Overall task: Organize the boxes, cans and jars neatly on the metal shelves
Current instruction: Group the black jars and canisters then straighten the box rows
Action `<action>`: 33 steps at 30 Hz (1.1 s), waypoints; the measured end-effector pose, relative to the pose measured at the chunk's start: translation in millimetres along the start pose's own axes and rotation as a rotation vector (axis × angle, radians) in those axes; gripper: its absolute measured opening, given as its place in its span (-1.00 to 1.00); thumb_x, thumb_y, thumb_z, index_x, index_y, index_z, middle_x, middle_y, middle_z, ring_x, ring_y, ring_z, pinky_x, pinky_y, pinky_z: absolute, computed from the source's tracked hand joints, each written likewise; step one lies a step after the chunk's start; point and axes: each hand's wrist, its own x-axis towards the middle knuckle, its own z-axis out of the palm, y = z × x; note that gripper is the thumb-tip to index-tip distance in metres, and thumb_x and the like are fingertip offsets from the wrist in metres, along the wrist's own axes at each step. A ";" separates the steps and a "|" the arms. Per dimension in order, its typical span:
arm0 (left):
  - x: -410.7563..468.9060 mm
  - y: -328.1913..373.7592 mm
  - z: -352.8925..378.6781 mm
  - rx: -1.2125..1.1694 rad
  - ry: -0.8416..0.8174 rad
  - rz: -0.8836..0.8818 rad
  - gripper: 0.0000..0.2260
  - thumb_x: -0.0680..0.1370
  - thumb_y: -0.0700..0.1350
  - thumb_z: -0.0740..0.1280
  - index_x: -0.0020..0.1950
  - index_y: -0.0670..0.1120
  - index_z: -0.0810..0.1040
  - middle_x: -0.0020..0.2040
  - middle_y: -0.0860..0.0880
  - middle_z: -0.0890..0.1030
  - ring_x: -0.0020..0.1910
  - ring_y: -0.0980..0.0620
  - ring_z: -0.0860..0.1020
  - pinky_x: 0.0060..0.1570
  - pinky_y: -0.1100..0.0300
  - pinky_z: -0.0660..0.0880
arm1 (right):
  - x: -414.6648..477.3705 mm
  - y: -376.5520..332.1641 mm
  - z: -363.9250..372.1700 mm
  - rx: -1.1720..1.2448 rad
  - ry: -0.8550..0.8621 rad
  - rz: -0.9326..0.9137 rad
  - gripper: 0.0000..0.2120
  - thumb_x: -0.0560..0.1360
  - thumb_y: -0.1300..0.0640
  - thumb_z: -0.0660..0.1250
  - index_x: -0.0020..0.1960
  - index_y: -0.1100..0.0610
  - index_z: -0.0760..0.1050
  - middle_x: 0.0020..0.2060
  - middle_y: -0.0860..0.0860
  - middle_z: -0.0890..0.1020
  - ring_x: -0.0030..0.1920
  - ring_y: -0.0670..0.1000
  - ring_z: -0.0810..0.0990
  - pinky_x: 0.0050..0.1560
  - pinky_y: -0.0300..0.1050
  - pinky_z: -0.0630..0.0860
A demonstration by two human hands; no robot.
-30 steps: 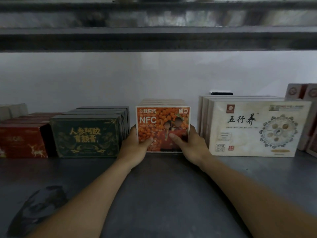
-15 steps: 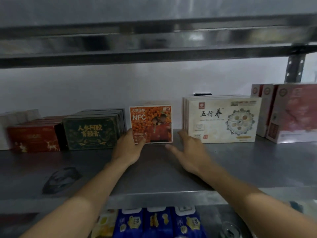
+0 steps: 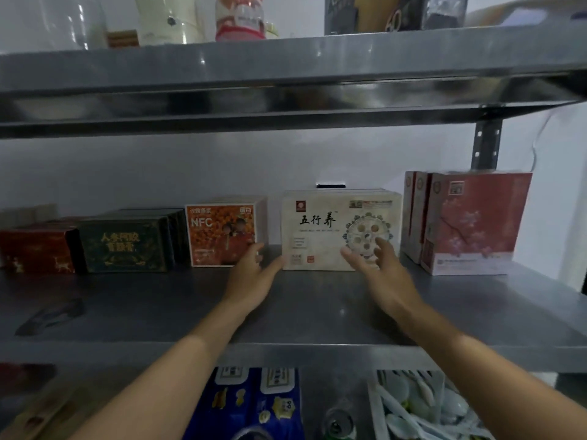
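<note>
The head view looks into a metal shelf [image 3: 317, 312] with a row of boxes standing along the back. The left hand [image 3: 251, 274] is spread open with nothing in it, fingertips at the lower right corner of the orange NFC box [image 3: 222, 235]; whether they actually touch the carton is hard to tell. The right hand [image 3: 378, 268] is also open and empty, fingers splayed in front of the cream box [image 3: 330, 230], covering part of its round emblem.

Much is blurred or cut off. The upper shelf [image 3: 286, 68] carries jars and dark packages whose tops run out of frame, their labels unreadable. At far left the red box [image 3: 35, 250] is clipped by the frame edge, next to the dark green box [image 3: 124, 246]. On the level below, blue packets [image 3: 254, 404], a can [image 3: 338, 423] and a tray of white spoons [image 3: 419, 408] are partly hidden by the shelf lip and the forearms (the can shows only its top).

A narrow gap separates the orange and cream boxes; the pink boxes [image 3: 470, 223] stand just beside the cream one, near the upright post [image 3: 486, 144]. The front half of the shelf is bare metal.
</note>
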 end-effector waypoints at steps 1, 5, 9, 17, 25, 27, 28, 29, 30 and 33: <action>6.0 1.3 4.8 -0.020 0.007 -0.022 -0.47 0.54 0.08 0.36 0.47 -0.02 0.32 0.39 -0.07 0.44 0.33 -0.03 0.43 0.19 0.16 0.36 | 7.4 4.4 -6.3 0.038 0.014 0.013 -0.25 0.48 -0.24 0.34 0.53 0.03 0.15 0.30 -0.10 0.45 0.26 -0.04 0.43 0.23 -0.15 0.29; 37.2 -1.9 20.4 -0.099 0.026 -0.069 -0.35 0.50 0.10 0.41 0.52 0.01 0.24 0.37 -0.06 0.47 0.31 -0.04 0.45 0.26 0.08 0.39 | 41.5 26.7 -22.2 0.077 0.082 0.074 -0.23 0.43 -0.29 0.35 0.49 0.05 0.19 0.28 -0.09 0.48 0.29 0.05 0.48 0.29 0.01 0.37; 66.6 -6.0 36.4 -0.210 0.007 -0.078 -0.32 0.44 0.15 0.45 0.48 0.06 0.28 0.32 0.01 0.50 0.25 0.00 0.50 0.21 0.09 0.45 | 74.9 41.7 -26.1 0.090 0.097 0.097 -0.24 0.41 -0.34 0.31 0.45 0.05 0.23 0.24 0.04 0.57 0.10 0.06 0.59 0.16 0.01 0.44; 92.7 -20.0 67.2 -0.277 -0.056 -0.026 -0.33 0.34 -0.13 0.58 0.38 0.06 0.37 0.11 0.13 0.59 0.08 0.15 0.56 -0.18 0.38 0.49 | 116.0 57.3 -19.0 0.271 0.068 0.011 -0.37 0.32 -0.10 0.53 0.32 0.01 0.42 0.07 -0.01 0.65 -0.25 -0.20 0.66 -0.47 -0.38 0.50; 97.5 -31.3 68.6 -0.287 -0.057 0.013 -0.32 0.35 -0.15 0.57 0.40 0.04 0.35 0.11 0.16 0.57 0.05 0.24 0.53 -0.17 0.42 0.46 | 125.8 67.6 -16.1 0.357 0.028 -0.031 -0.51 0.37 0.02 0.54 0.24 0.06 0.50 0.01 0.00 0.70 -0.15 -0.10 0.71 -0.37 -0.23 0.59; 97.9 -32.4 69.0 -0.288 -0.051 0.024 -0.33 0.35 -0.16 0.56 0.39 0.03 0.36 0.11 0.16 0.58 0.06 0.25 0.53 -0.18 0.43 0.47 | 126.0 69.1 -15.9 0.363 0.025 -0.043 -0.53 0.37 0.03 0.54 0.23 0.06 0.50 -0.01 -0.02 0.70 -0.17 -0.12 0.71 -0.38 -0.24 0.59; 97.8 -32.4 69.0 -0.285 -0.048 0.030 -0.33 0.36 -0.17 0.56 0.39 0.03 0.36 0.11 0.16 0.57 0.05 0.26 0.53 -0.18 0.43 0.47 | 126.4 69.7 -15.7 0.361 0.019 -0.048 -0.52 0.37 0.02 0.54 0.23 0.06 0.50 0.00 -0.02 0.70 -0.16 -0.12 0.71 -0.37 -0.23 0.59; 97.8 -32.3 69.0 -0.283 -0.048 0.035 -0.34 0.36 -0.17 0.56 0.38 0.04 0.36 0.11 0.17 0.57 0.06 0.26 0.53 -0.18 0.44 0.47 | 127.2 71.1 -15.8 0.356 0.013 -0.051 -0.52 0.37 0.01 0.54 0.24 0.06 0.50 0.00 -0.02 0.70 -0.15 -0.11 0.71 -0.36 -0.21 0.60; 97.6 -31.7 68.9 -0.282 -0.046 0.040 -0.35 0.36 -0.17 0.55 0.38 0.04 0.36 0.10 0.18 0.57 0.07 0.25 0.53 -0.18 0.44 0.46 | 127.9 71.9 -15.8 0.350 0.011 -0.058 -0.52 0.38 0.00 0.54 0.24 0.05 0.50 0.00 -0.03 0.70 -0.12 -0.11 0.71 -0.33 -0.21 0.61; 97.5 -30.9 69.3 -0.285 -0.035 0.038 -0.35 0.37 -0.18 0.54 0.38 0.03 0.35 0.09 0.17 0.55 0.06 0.23 0.52 -0.17 0.41 0.44 | 131.8 77.4 -16.5 0.303 0.010 -0.078 -0.51 0.37 -0.09 0.54 0.24 -0.02 0.50 0.02 -0.10 0.70 -0.01 -0.09 0.69 -0.07 -0.06 0.66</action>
